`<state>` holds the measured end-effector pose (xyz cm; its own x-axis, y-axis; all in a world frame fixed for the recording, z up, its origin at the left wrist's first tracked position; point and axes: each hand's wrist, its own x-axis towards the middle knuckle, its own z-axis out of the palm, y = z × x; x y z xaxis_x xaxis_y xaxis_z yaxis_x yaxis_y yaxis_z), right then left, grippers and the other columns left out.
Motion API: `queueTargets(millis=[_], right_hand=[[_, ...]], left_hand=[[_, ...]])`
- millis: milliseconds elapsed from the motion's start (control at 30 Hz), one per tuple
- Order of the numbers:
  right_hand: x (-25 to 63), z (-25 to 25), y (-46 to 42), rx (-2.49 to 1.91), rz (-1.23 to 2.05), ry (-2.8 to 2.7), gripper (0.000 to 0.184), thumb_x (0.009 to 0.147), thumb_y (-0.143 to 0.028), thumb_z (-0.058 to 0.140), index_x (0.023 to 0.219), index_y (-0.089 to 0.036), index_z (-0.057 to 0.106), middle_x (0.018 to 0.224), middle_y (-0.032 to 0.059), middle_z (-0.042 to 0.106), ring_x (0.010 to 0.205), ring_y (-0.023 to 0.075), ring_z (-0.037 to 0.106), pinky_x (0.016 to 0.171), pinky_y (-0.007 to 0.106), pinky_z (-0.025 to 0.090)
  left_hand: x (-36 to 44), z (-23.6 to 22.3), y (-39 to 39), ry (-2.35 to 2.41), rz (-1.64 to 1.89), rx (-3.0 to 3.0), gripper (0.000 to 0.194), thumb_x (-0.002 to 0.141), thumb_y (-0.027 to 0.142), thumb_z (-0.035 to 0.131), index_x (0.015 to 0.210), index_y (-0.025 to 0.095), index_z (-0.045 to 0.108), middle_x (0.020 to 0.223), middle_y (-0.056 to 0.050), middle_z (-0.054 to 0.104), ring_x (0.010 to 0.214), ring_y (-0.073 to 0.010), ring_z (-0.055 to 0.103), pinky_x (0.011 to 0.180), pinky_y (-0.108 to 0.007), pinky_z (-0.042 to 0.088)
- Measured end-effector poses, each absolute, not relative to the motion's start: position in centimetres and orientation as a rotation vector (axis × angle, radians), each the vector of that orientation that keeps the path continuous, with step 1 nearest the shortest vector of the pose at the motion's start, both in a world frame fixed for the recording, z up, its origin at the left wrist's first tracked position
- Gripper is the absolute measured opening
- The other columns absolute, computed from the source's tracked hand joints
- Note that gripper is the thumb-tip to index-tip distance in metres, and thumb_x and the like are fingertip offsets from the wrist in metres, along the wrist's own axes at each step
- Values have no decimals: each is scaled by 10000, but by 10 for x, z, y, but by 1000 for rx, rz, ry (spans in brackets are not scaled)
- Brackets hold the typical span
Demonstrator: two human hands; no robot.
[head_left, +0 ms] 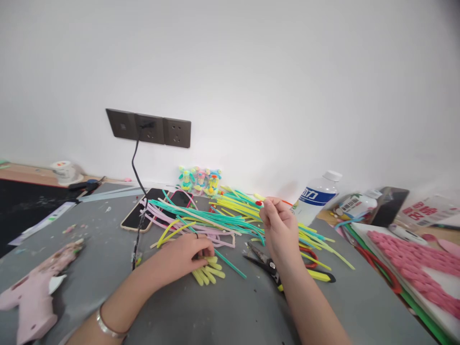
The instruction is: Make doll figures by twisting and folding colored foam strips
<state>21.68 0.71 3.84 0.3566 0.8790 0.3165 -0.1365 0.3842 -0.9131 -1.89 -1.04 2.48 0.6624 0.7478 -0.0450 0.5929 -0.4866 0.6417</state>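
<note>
My left hand (pixel 192 251) is low over the grey table with its fingers curled. It pinches a yellow-green pipe cleaner piece (pixel 208 274) bent into several finger-like loops, which spread out beneath the fingertips. My right hand (pixel 282 230) is raised to the right, its fingers pressed together. A small red bit (pixel 259 203) shows at its fingertips, too small to name. Beneath the right wrist lie black-bladed scissors (pixel 264 262), with their red and yellow handles partly covered by the arm. Loose pipe cleaners (pixel 223 219) in teal, yellow and lilac lie heaped behind both hands.
Small pipe cleaner figures (pixel 200 181) stand against the wall. Phones (pixel 138 215) lie left of the heap, with a black cable crossing one. A pink glue gun (pixel 36 292) rests at left. Bottles (pixel 318 196) and pink braided material (pixel 413 258) are at right.
</note>
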Motion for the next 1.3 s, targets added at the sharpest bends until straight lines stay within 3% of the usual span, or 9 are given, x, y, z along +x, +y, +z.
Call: queueTargets(millis=[167, 333, 567, 733, 867, 1033, 1300], right_hand=[[213, 37, 4, -954, 895, -1012, 295, 833, -449, 698, 780, -191, 565, 547, -86, 305, 517, 88, 224, 493, 252, 170], [209, 37, 3, -959, 980, -1060, 312, 809, -464, 713, 767, -199, 554, 543, -87, 312, 506, 85, 243, 485, 244, 177], [204, 38, 1, -991, 1077, -1233, 338, 815, -488, 689, 745, -196, 534, 557, -81, 353, 497, 81, 255, 479, 239, 187], [197, 38, -5, -1059, 1274, -1585, 366, 827, -521, 664, 751, -188, 534, 627, -50, 445, 563, 100, 362, 522, 233, 276], [194, 35, -7, -1104, 1290, -1792, 271, 879, -420, 620, 769, -179, 563, 690, -28, 502, 614, 112, 418, 560, 234, 325], [189, 25, -8, -1149, 1121, -1926, 116, 877, -242, 587, 778, -184, 573, 649, -52, 478, 581, 103, 389, 539, 224, 308], [171, 23, -17, -1266, 890, -2143, 146, 764, -66, 592, 688, -188, 573, 666, -46, 539, 617, 108, 462, 582, 222, 318]], left_hand=[[-20, 31, -8, 1015, 538, 2243, 109, 891, 222, 560, 946, 221, 654, 899, -3, 694, 794, -152, 610, 708, -239, 422], [-24, 34, -2, 1111, 649, 2134, 185, 931, 331, 544, 916, 215, 687, 864, -1, 714, 744, -142, 619, 644, -225, 410], [-21, 28, -1, 932, 502, 2264, 110, 885, 264, 633, 895, 229, 737, 871, -1, 711, 812, -154, 634, 734, -242, 417], [-20, 30, -3, 990, 375, 2275, 104, 843, 227, 657, 922, 228, 724, 867, -4, 721, 802, -179, 634, 699, -259, 415], [-25, 30, -2, 964, 370, 2153, 201, 784, 176, 677, 981, 216, 682, 920, -9, 721, 821, -179, 646, 710, -255, 451], [-29, 23, 3, 905, 397, 1990, 536, 782, 141, 638, 1292, 272, 536, 977, -9, 703, 856, -172, 657, 746, -269, 499], [-30, 18, 3, 905, 412, 2025, 406, 771, 152, 628, 1166, 243, 603, 936, -6, 690, 790, -159, 654, 693, -253, 505]])
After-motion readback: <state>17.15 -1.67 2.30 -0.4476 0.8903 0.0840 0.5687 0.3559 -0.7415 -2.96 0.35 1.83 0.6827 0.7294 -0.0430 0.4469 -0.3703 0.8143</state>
